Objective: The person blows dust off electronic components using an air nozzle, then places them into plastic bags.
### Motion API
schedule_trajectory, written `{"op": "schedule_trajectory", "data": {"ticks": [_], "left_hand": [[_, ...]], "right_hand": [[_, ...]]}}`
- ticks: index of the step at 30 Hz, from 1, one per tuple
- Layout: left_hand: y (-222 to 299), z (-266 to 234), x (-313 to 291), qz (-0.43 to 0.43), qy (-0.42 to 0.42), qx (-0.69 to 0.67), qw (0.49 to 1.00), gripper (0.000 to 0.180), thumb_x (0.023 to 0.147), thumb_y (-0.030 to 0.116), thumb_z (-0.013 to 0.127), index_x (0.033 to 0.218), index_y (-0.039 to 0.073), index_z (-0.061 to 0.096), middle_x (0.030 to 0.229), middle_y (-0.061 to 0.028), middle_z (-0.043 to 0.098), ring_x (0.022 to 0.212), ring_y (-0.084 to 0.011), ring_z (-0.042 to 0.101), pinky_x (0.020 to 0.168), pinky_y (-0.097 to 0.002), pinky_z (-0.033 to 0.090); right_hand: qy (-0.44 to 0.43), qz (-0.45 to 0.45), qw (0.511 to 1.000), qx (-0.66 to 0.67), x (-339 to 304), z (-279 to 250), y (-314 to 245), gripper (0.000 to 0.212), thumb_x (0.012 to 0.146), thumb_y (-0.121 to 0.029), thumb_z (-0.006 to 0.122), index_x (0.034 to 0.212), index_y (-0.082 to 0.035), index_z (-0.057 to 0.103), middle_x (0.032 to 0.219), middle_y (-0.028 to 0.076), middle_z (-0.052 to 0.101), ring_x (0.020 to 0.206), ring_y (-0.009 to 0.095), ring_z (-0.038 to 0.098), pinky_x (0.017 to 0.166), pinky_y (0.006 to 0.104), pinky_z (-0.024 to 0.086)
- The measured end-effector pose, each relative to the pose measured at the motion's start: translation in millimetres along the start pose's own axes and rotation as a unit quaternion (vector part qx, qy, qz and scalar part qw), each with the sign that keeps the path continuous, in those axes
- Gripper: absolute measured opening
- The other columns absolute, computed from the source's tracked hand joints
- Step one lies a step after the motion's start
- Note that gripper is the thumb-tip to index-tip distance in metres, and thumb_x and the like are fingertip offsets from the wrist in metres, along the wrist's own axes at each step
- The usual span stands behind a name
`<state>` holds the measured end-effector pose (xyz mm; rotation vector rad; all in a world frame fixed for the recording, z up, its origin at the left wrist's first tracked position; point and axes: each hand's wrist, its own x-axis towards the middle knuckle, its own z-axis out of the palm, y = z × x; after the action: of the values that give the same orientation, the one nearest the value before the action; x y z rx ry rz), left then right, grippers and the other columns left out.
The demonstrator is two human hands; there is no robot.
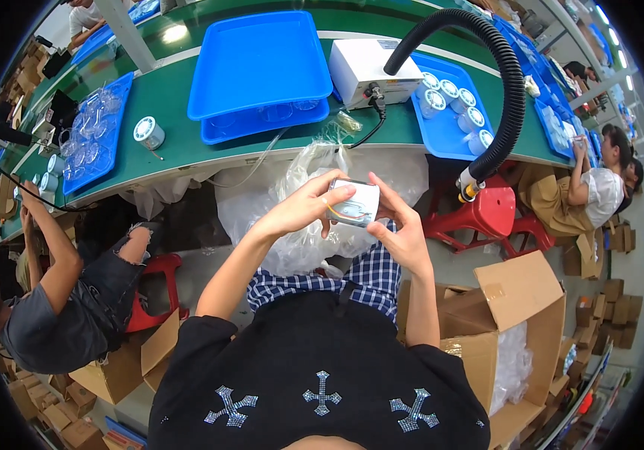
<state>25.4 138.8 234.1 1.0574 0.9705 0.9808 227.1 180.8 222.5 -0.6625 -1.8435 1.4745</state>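
Between both hands, over my lap, is a small white-and-transparent housing (355, 202) with thin wires, one yellow-orange, showing through it. My left hand (313, 201) grips its left side, the thumb lying across the white face and the fingers curled beneath. On the other side my right hand (403, 229) holds the right edge between thumb and fingers. The exact kind of the part cannot be made out. Just beyond my hands a transparent plastic bag (307, 176) hangs from the bench edge down to my lap.
The green bench (179, 161) carries stacked blue trays (258, 64), a white machine box (374, 71) with a black flexible hose (513, 75), and a tray of white-lidded cups (433, 103). One cup (149, 133) stands alone. Red stools (487, 206), cartons (521, 292) and seated co-workers flank me.
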Motion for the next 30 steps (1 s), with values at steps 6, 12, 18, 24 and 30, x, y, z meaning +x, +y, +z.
{"op": "schedule_trajectory", "data": {"ticks": [6,12,18,24,30], "left_hand": [[-3.0,2.5,-2.4,-0.008,0.014,-0.026,1.0,0.041,0.091,0.038,0.047,0.103,0.0,0.051,0.083,-0.009,0.053,0.062,-0.0113,0.056,0.038,-0.0224,0.044],[-6.0,5.3,-8.3,0.012,0.08,0.171,0.982,0.043,0.089,0.039,0.051,0.105,-0.001,0.049,0.085,-0.013,0.056,0.063,-0.0175,0.057,0.055,-0.0307,0.046],[12.4,24.7,-22.6,0.153,0.183,0.313,0.919,0.066,0.065,0.036,0.075,0.114,0.001,0.045,0.104,-0.0123,0.051,0.084,-0.0206,0.056,0.066,-0.0327,0.047],[19.3,24.0,-36.3,0.311,0.028,0.023,0.95,0.067,0.059,0.011,0.075,0.117,0.004,0.042,0.113,-0.012,0.043,0.109,-0.0228,0.048,0.087,-0.0344,0.044],[24.1,15.3,-44.4,0.328,0.035,0.225,0.917,0.077,0.058,0.007,0.075,0.125,0.003,0.039,0.127,-0.0162,0.039,0.114,-0.027,0.045,0.094,-0.0366,0.039]], "right_hand": [[-0.023,0.012,0.999,-0.029,0.3,2.5,-9.0,0.07,0.076,-0.013,0.07,0.136,-0.005,0.035,0.117,0.015,0.054,0.089,0.015,0.058,0.076,0.0263,0.048],[-0.01,0.072,0.997,0.024,-6.7,5.5,-6.2,0.069,0.075,-0.009,0.07,0.134,-0.005,0.036,0.123,0.014,0.05,0.09,0.016,0.059,0.073,0.0258,0.049],[0.078,-0.096,0.975,-0.185,-12.1,18.3,-12.1,0.06,0.07,0.001,0.067,0.126,-0.009,0.045,0.136,0.02,0.035,0.109,0.023,0.051,0.077,0.0284,0.049],[0.014,-0.086,0.99,0.109,-8.5,10.2,-39.1,0.075,0.066,0.0,0.069,0.132,0.002,0.033,0.139,0.021,0.031,0.119,0.027,0.043,0.098,0.0382,0.035],[-0.055,-0.138,0.987,0.055,-2.8,5.0,-53.8,0.082,0.057,-0.003,0.077,0.129,0.0,0.037,0.131,0.02,0.042,0.122,0.03,0.04,0.102,0.0388,0.029]]}}
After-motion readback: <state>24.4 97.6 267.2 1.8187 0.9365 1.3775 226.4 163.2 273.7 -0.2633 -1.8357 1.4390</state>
